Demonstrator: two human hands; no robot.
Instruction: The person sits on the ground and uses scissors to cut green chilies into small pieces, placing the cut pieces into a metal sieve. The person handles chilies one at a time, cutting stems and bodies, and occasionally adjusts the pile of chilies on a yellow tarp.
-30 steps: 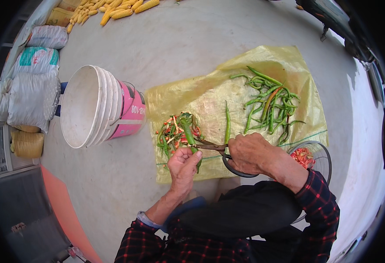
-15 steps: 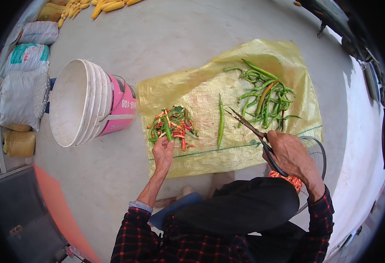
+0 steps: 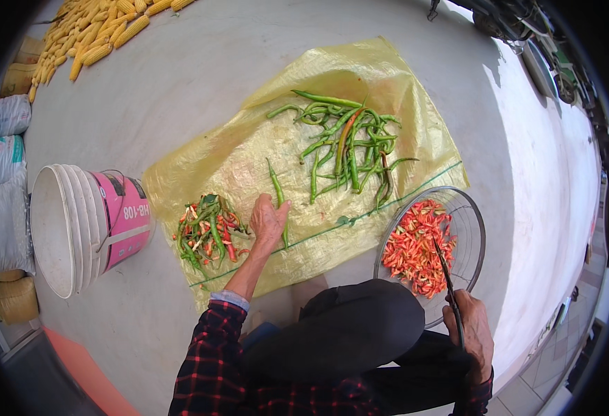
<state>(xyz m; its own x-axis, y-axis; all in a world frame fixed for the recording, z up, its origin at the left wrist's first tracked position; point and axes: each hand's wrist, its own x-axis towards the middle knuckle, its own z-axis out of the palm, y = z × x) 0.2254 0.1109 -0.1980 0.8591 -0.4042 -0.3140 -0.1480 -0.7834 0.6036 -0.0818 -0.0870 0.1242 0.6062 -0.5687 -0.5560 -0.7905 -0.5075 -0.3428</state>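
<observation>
My left hand (image 3: 268, 220) closes round a single long green chili pepper (image 3: 275, 179) lying on the yellow woven sheet (image 3: 325, 229); part of the pepper is hidden under the fingers. To the left of that hand lies a small heap of red and green pepper scraps (image 3: 211, 232). My right hand (image 3: 472, 329) grips black scissors (image 3: 449, 281) by the handles. Their blades point into a round wire basket (image 3: 483, 239) of cut red pepper pieces (image 3: 421, 244). Farther off on the sheet is a pile of whole green peppers (image 3: 353, 145), one partly orange.
A white and pink bucket (image 3: 121, 215) lies tipped on its side at the left. Full sacks (image 3: 3, 201) stand beyond it, and corn cobs (image 3: 96, 35) are heaped at the far left. Part of a vehicle (image 3: 499, 24) shows at the far right. My bent knee (image 3: 360, 319) is close to the sheet.
My left hand has moved right from the scrap heap to the single green pepper. My right hand has brought the scissors down and right, over the basket. The view has shifted, showing the basket fully.
</observation>
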